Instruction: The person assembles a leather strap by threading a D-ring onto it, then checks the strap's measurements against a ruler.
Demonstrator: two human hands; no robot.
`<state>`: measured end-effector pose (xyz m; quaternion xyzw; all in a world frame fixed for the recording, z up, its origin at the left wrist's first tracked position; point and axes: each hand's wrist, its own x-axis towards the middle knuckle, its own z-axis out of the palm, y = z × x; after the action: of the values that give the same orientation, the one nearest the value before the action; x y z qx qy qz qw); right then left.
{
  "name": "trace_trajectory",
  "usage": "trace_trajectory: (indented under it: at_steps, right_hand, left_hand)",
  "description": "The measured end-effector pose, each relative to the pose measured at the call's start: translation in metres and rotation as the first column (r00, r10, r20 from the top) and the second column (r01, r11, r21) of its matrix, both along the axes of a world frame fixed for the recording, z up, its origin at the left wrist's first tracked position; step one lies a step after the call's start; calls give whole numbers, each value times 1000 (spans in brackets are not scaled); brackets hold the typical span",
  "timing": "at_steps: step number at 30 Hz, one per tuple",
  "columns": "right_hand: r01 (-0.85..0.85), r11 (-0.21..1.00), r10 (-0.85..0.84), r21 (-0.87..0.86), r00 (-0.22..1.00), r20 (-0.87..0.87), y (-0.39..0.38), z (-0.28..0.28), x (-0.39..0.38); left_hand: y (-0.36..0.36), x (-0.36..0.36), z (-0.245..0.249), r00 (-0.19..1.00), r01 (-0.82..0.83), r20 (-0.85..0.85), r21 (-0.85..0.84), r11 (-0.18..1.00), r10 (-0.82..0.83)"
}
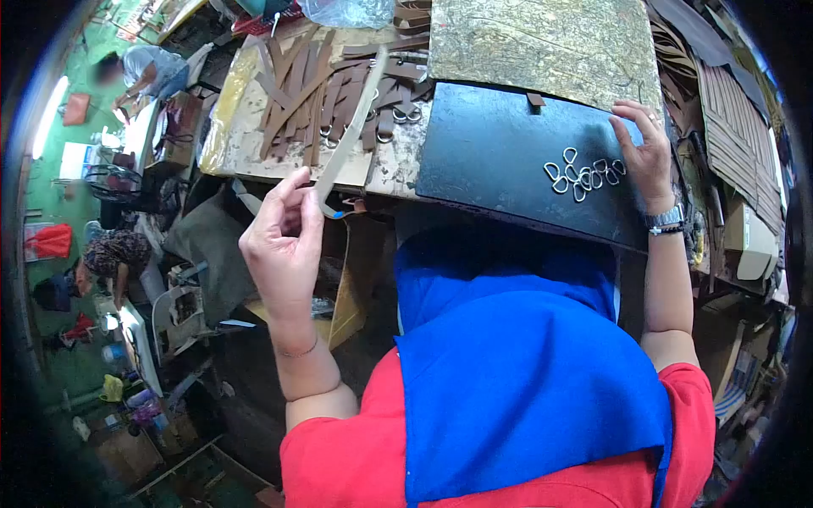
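My left hand is raised in front of the table, thumb and fingers pinched at the lower end of a long pale leather strap. The strap slants up and away over brown leather strips. My right hand is at the right side of a black board, fingers apart and nothing seen in them. Just left of it, a cluster of metal D-rings lies on the board. A small brown leather piece sits by the board's far edge.
Many brown leather strips, some with metal rings, cover the left tabletop. Behind the black board is a worn, stained board. Stacked straps stand at the right. Two people work at the far left.
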<state>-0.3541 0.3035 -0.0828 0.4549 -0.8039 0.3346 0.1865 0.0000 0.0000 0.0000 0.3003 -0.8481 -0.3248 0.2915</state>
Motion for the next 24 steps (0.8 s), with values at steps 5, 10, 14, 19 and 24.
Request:
trace_trajectory:
  at_steps: [5,10,14,19,24]
  right_hand:
    - [-233,958,285,-166,828,483,-48,18,36]
    - [-394,860,445,-323,270,854,-85,22,46]
    - [-225,787,614,-574,209,761,-93,9,32]
    - [-256,812,574,-525,184,798,-85,-5,26]
    - [-158,818,565,-552,50,823,-86,-6,24]
  left_hand:
    - [24,-44,-34,884,315,-452,394,863,-117]
    - [64,-104,-78,819,485,-542,483,729,-186]
    - [79,-137,-86,854,515,-376,518,683,-359]
    - [73,-166,-88,847,532,-331,538,654,-417]
    - [76,-179,-98,838,543,-408,558,628,-363]
